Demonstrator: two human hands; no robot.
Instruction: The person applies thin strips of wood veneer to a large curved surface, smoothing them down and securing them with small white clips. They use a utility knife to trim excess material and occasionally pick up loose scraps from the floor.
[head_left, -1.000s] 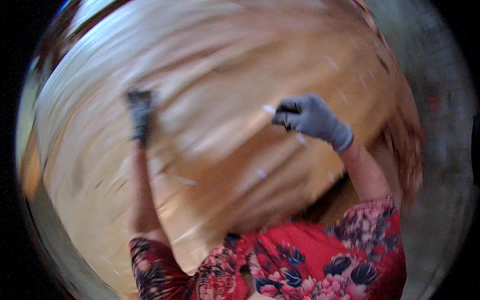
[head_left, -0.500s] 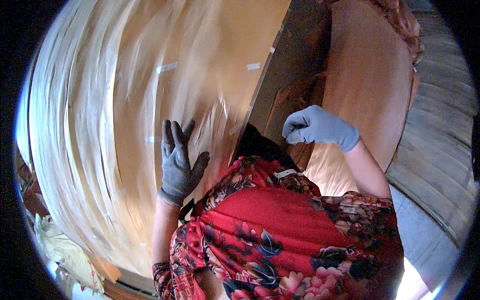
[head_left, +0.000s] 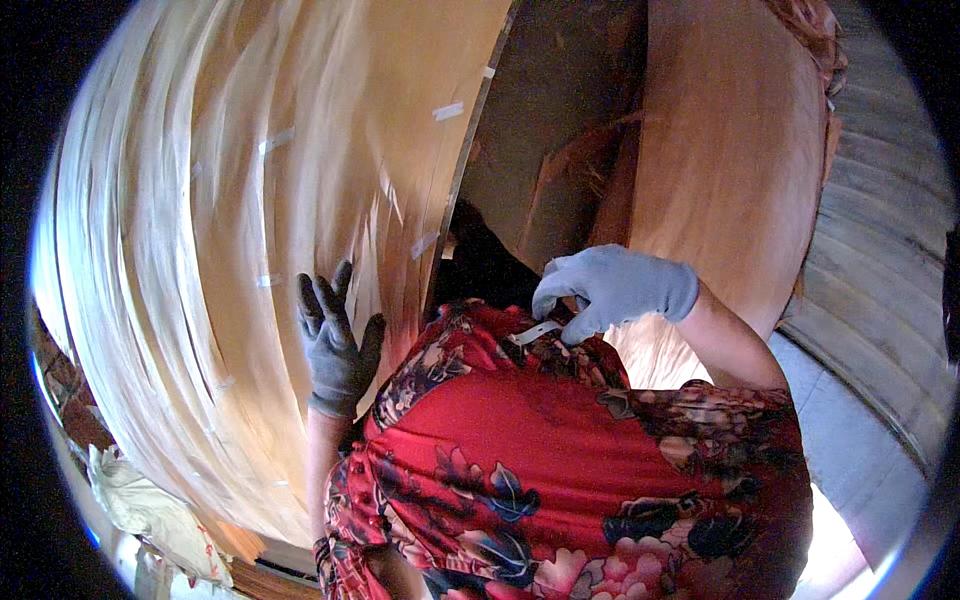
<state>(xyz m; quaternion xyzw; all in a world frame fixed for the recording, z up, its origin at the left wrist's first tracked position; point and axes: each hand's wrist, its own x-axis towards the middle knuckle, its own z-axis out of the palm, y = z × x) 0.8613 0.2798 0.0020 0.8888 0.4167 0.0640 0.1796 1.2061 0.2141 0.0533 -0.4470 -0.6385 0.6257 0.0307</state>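
Note:
My left hand (head_left: 338,345), in a dark grey glove, rests with fingers spread on a tall stack of pale, wrinkled veneer sheets (head_left: 230,200) marked with short white tape pieces (head_left: 447,112). My right hand (head_left: 615,290), in a lighter grey glove, is curved with thumb and index finger apart beside a small white strip (head_left: 532,334) lying at the front of my red floral clothing (head_left: 470,420). I cannot tell whether it touches the strip.
Beyond the sheets' edge are a dark recess (head_left: 535,90) and a reddish wooden sheet (head_left: 725,150). Grey weathered boards (head_left: 880,230) curve along the right. A crumpled pale sack (head_left: 150,505) lies at lower left.
The blurred view has steadied and turned onto the sheet edge. My left hand came onto the sheets, then slid slightly left and down. My right hand has moved down toward the white strip.

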